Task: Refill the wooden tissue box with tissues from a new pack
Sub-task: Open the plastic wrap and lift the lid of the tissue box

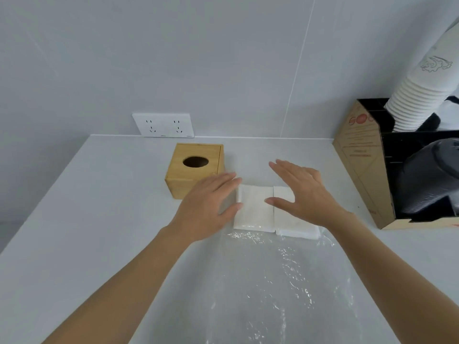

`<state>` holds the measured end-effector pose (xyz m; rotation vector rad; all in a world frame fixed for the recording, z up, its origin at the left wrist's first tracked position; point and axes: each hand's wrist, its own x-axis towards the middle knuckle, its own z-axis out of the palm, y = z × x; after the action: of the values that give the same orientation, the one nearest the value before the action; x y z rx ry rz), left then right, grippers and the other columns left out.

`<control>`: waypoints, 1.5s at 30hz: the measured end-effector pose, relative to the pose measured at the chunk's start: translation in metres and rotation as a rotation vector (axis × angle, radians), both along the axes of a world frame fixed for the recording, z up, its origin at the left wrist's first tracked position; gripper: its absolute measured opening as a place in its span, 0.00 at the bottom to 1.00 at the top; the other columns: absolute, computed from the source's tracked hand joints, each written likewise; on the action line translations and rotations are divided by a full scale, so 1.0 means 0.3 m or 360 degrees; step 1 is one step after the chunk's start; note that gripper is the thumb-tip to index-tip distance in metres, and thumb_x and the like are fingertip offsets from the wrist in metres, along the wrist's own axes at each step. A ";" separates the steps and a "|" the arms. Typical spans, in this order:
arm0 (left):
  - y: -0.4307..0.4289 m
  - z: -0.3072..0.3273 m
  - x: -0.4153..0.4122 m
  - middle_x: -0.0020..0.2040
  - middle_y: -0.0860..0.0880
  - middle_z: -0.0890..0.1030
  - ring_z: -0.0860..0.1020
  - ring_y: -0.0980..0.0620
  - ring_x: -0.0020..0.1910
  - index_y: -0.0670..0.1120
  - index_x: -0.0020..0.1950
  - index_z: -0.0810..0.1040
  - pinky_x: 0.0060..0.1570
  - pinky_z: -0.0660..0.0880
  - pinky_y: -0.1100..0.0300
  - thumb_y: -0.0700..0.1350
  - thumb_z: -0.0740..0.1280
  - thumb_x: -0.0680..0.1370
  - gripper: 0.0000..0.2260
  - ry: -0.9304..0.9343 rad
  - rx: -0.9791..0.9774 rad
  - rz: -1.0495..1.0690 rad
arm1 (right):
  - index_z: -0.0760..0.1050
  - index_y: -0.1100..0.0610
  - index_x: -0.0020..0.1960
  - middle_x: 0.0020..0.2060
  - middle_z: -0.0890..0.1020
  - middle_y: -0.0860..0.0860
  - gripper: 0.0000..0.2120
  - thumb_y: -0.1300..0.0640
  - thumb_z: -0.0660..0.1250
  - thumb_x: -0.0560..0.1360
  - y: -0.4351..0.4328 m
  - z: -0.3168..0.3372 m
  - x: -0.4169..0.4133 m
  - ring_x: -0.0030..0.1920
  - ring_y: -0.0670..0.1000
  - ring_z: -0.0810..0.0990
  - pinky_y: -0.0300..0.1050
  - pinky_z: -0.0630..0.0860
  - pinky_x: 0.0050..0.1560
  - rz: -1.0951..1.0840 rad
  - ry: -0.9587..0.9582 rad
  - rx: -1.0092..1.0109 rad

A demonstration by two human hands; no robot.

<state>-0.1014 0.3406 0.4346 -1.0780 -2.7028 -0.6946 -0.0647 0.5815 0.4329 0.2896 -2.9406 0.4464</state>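
A wooden tissue box (193,167) with an oval hole in its top stands on the white counter (99,219), closed, with no tissue showing in the hole. Just right of it lie two white stacks of tissues (255,212) side by side, at the far end of a clear plastic wrapper (273,281) spread toward me. My left hand (206,207) hovers at the left edge of the stacks, fingers spread. My right hand (303,192) is over the right stack, fingers apart, thumb across the seam between the stacks. Neither hand grips anything.
A double wall socket (164,125) sits on the wall behind the box. At the right stands a cardboard and black organiser (360,157) holding a stack of white paper cups (417,95) and dark lids (429,177).
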 end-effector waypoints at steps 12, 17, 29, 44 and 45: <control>-0.303 0.057 -0.245 0.74 0.54 0.63 0.60 0.55 0.72 0.52 0.71 0.65 0.66 0.52 0.65 0.56 0.64 0.76 0.25 -0.0141 0.0089 0.0273 | 0.50 0.46 0.76 0.76 0.57 0.51 0.37 0.36 0.61 0.73 -0.300 0.077 -0.205 0.75 0.49 0.55 0.52 0.49 0.72 0.0007 0.0015 -0.0060; -0.340 0.013 -0.326 0.76 0.52 0.57 0.53 0.54 0.74 0.54 0.72 0.62 0.68 0.47 0.64 0.58 0.65 0.75 0.28 -0.0210 -0.0024 0.0124 | 0.50 0.45 0.75 0.77 0.52 0.52 0.37 0.35 0.61 0.72 -0.389 0.040 -0.276 0.75 0.50 0.52 0.54 0.49 0.72 -0.0003 -0.0084 0.0017; -0.360 -0.060 -0.459 0.77 0.52 0.37 0.24 0.62 0.66 0.59 0.70 0.63 0.69 0.32 0.57 0.64 0.63 0.73 0.28 -0.0471 -0.0338 -0.0231 | 0.63 0.47 0.70 0.76 0.48 0.59 0.32 0.35 0.63 0.70 -0.434 -0.050 -0.334 0.75 0.53 0.52 0.52 0.48 0.70 -0.0003 -0.0283 0.0183; -0.330 0.080 -0.537 0.71 0.50 0.66 0.51 0.57 0.75 0.58 0.58 0.70 0.73 0.38 0.54 0.59 0.71 0.69 0.21 -0.0889 -0.0539 -0.0320 | 0.67 0.41 0.62 0.66 0.63 0.47 0.27 0.33 0.64 0.67 -0.400 0.116 -0.430 0.67 0.53 0.60 0.49 0.54 0.64 0.0115 -0.1000 0.0212; -0.329 0.100 -0.546 0.68 0.51 0.69 0.55 0.56 0.73 0.60 0.57 0.70 0.73 0.43 0.52 0.61 0.70 0.68 0.20 -0.0966 -0.0575 -0.0295 | 0.66 0.40 0.63 0.67 0.63 0.46 0.29 0.32 0.64 0.66 -0.397 0.137 -0.442 0.67 0.53 0.61 0.49 0.55 0.63 0.0116 -0.1088 0.0220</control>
<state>-0.2652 0.2418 0.4647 -1.3998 -3.3753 -0.6603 -0.1972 0.4623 0.4739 0.3106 -3.6485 0.4152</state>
